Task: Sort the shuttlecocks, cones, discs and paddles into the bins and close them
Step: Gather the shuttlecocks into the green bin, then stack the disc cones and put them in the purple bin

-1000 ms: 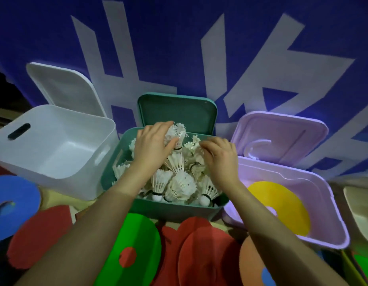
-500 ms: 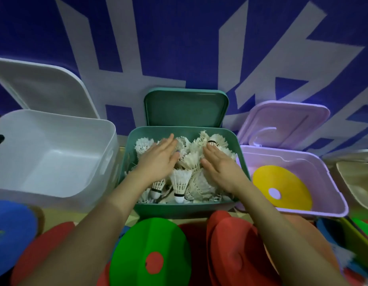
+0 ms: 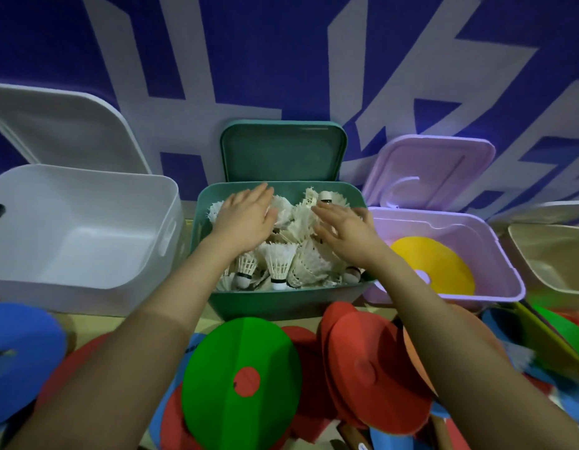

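A green bin in the middle is heaped with white shuttlecocks, its lid standing open behind it. My left hand lies flat on the left of the heap with straight fingers. My right hand presses the right side the same way. A white bin at the left is open and holds nothing visible. At the right, a lilac bin holds a yellow disc.
Loose discs lie in front of the bins: a green one, red ones, a blue one. A beige bin stands at the far right. A blue banner with white shapes backs the bins.
Both hands went from curled over the shuttlecocks to flat, and slid toward the back of the green bin. The heap sits lower in the bin.
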Demonstrator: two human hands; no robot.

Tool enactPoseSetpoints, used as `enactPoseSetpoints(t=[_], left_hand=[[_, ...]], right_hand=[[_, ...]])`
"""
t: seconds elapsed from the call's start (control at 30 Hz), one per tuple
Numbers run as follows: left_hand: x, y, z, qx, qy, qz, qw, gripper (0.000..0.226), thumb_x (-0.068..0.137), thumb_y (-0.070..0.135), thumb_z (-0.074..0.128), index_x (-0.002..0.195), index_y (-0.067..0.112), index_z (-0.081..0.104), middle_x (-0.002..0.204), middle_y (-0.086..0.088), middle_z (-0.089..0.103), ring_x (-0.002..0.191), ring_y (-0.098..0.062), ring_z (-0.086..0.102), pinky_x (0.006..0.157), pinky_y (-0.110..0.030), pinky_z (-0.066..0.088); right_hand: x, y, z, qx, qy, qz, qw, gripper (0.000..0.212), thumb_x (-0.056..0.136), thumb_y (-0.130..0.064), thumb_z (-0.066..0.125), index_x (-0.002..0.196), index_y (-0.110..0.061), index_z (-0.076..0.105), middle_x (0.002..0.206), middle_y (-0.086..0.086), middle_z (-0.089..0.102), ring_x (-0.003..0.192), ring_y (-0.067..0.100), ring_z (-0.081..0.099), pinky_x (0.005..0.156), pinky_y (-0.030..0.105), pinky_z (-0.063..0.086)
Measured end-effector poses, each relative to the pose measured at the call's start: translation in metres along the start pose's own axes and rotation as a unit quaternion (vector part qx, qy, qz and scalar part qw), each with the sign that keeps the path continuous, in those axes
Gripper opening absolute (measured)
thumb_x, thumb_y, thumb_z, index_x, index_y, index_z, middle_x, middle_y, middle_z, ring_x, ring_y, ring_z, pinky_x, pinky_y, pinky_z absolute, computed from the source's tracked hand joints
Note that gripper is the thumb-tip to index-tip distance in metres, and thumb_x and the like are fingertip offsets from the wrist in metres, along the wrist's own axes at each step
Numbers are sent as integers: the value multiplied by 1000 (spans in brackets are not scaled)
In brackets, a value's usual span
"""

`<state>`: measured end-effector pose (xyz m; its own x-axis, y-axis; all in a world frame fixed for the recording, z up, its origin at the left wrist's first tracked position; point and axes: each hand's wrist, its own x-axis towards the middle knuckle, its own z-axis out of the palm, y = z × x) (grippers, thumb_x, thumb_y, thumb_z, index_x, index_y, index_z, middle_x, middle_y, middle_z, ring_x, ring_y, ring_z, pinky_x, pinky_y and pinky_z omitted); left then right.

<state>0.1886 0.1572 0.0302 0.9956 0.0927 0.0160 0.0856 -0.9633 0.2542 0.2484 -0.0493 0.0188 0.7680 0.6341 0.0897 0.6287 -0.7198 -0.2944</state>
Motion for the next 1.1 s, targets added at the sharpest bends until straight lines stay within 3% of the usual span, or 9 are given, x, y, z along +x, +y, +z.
enactPoseSetpoints(t=[0.2,0.43,0.6,0.9,1.0,1.1], left_hand=[[-29,69,-30,0,115,94,989,44,98,33,38,138,15,40,143,-3,42,129,-23,38,104,-35,26],[-58,178,-25,8,169,167,971,55,84,42,27,115,11,60,112,-9,63,100,-31,59,86,-40,40],[-79,261,0,-9,159,180,971,44,84,36,37,99,8,67,94,-11,68,80,-33,65,74,-37,47],[-108,364,73,-43,76,150,985,43,83,36,36,95,11,69,91,-9,69,79,-32,65,72,-39,48],[-107,381,98,-44,44,152,986,47,81,37,32,93,9,68,91,-10,68,80,-33,64,73,-39,47],[-97,391,121,-37,25,152,987,53,81,40,27,99,11,67,100,-9,67,91,-32,63,78,-39,45]], right_hand=[[-42,0,-49,11,147,-69,987,35,91,-28,47,119,-14,62,117,5,63,104,31,58,85,41,40],[-141,63,-89,9,210,-62,976,35,88,-31,43,105,-10,67,102,7,66,93,33,62,77,43,50],[-214,124,-110,31,202,-55,977,36,89,-31,43,105,-9,67,100,8,67,92,33,62,76,48,50],[-315,215,-95,49,200,13,978,26,85,-24,51,101,-11,68,90,7,65,80,34,61,65,41,50],[-330,243,-75,44,176,60,982,26,83,-24,56,103,-11,67,93,9,66,84,35,61,69,44,49],[-336,268,-58,14,147,137,980,39,83,-27,65,118,-10,62,108,12,64,99,36,58,82,44,41]])
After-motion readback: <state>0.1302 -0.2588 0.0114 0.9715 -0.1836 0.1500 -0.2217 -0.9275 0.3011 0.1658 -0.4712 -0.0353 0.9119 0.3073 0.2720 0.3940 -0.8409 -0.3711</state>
